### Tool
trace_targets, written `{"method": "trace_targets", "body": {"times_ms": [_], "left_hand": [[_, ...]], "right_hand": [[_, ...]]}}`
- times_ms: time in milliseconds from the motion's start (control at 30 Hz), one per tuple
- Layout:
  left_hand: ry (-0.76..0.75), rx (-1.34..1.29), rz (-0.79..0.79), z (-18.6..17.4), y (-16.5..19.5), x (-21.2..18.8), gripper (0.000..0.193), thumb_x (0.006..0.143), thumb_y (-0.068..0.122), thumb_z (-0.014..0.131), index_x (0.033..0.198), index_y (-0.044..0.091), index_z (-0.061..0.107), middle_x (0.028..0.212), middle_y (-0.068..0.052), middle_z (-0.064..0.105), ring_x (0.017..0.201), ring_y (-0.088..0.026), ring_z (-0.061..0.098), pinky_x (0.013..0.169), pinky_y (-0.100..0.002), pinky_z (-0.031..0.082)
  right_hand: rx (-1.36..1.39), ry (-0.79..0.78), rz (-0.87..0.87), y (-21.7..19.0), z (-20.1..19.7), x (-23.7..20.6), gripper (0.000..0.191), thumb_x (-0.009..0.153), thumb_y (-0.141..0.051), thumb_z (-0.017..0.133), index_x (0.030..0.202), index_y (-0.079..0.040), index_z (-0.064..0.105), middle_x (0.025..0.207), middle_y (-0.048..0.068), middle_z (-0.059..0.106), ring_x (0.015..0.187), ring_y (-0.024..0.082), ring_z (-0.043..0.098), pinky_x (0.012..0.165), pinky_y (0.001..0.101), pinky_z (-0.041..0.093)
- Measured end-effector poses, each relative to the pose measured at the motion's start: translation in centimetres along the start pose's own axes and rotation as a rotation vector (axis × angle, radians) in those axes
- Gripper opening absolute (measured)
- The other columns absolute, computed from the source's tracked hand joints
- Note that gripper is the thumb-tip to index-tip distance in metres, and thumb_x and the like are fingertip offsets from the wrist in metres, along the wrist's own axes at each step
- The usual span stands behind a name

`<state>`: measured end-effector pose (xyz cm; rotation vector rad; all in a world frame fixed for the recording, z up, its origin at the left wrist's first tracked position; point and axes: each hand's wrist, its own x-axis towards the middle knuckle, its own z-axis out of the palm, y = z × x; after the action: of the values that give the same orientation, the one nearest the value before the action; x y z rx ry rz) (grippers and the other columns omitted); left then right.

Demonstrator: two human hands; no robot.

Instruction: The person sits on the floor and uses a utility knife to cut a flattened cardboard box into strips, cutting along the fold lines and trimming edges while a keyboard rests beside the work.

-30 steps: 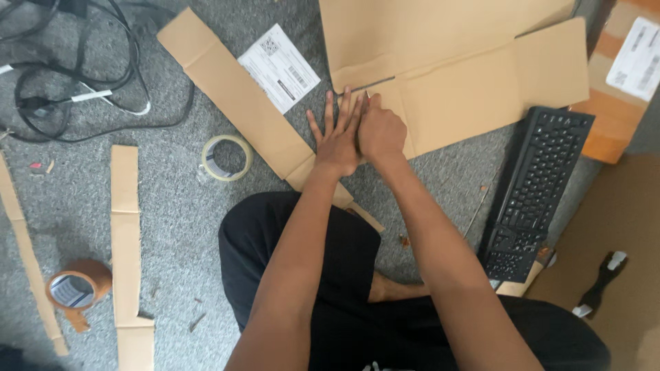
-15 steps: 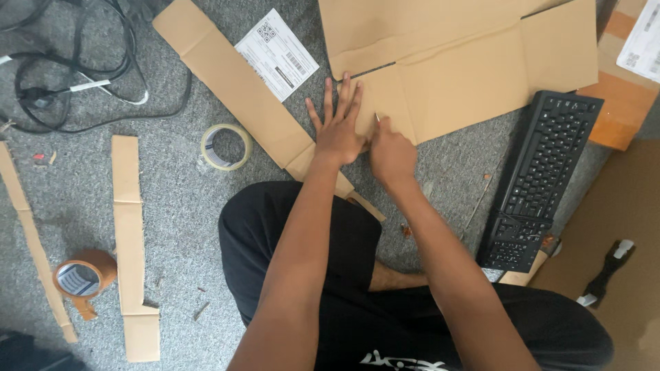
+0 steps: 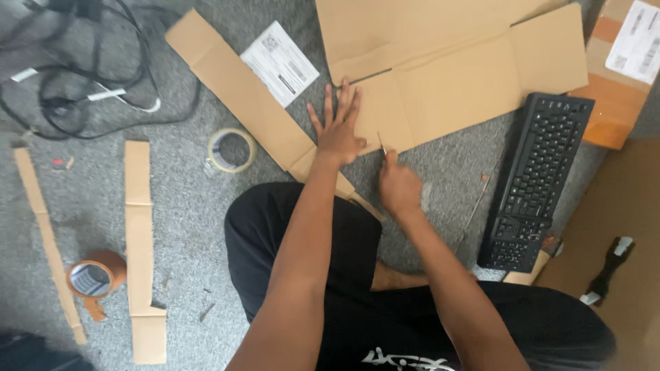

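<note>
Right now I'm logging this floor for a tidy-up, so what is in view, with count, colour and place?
cardboard sheet: 1, brown, top centre, flat on carpet
cardboard strips: several, brown, left and upper left
paper sheet: 1, white, printed, on a strip
clear tape roll: 1, centre left
brown tape roll: 1, lower left
cables: tangle, black and white, top left
keyboard: 1, black, right
box: 1, brown, white label, top right
left hand: flat on the sheet's edge
right hand: grip on a thin blade at the sheet's edge
</note>
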<state>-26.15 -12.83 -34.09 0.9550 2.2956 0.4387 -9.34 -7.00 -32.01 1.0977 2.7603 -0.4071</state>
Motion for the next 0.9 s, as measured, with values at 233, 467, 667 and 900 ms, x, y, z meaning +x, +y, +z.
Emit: {"method": "trace_targets", "body": {"times_ms": [233,467,667,900], "left_hand": [[-0.002,0.000,0.012,0.1,-0.1,0.5,0.122,0.076,0.044,0.082,0.165,0.027,0.000,0.172,0.003,-0.018,0.158,-0.032,-0.020,0.119,-0.069,-0.017],[-0.015,0.042,0.021,-1.1,0.3,0.7,0.123,0.077,0.049,0.080,0.166,0.027,-0.001,0.172,0.002,-0.018,0.157,-0.033,-0.021,0.118,-0.072,-0.015],[-0.131,0.048,-0.003,-1.2,0.2,0.8,0.126,0.075,0.058,0.079,0.165,0.028,-0.005,0.172,0.000,-0.021,0.157,-0.034,-0.024,0.118,-0.073,-0.014],[0.006,0.135,0.047,-0.2,-0.4,1.1,0.120,0.081,0.055,0.075,0.166,0.028,-0.006,0.172,-0.001,-0.021,0.154,-0.035,-0.025,0.113,-0.072,-0.017]], "right_hand": [[-0.023,0.021,0.031,1.3,-0.2,-3.3,0.022,0.106,-0.030,0.051,0.106,-0.009,0.055,0.065,0.022,0.067,0.057,0.044,0.067,0.052,0.0569,0.053],[0.073,0.232,-0.143,-0.5,-3.2,-0.3,0.031,0.101,-0.025,0.055,0.126,-0.006,0.055,0.064,0.023,0.066,0.054,0.043,0.066,0.050,0.0559,0.051],[0.033,0.015,-0.051,-5.5,-6.0,10.5,0.027,0.105,-0.034,0.046,0.113,-0.010,0.056,0.078,0.026,0.070,0.073,0.047,0.070,0.066,0.0596,0.054],[0.048,-0.033,-0.017,-7.3,-5.8,12.1,0.030,0.106,-0.035,0.043,0.115,-0.009,0.056,0.084,0.027,0.071,0.079,0.048,0.070,0.070,0.0602,0.055]]}}
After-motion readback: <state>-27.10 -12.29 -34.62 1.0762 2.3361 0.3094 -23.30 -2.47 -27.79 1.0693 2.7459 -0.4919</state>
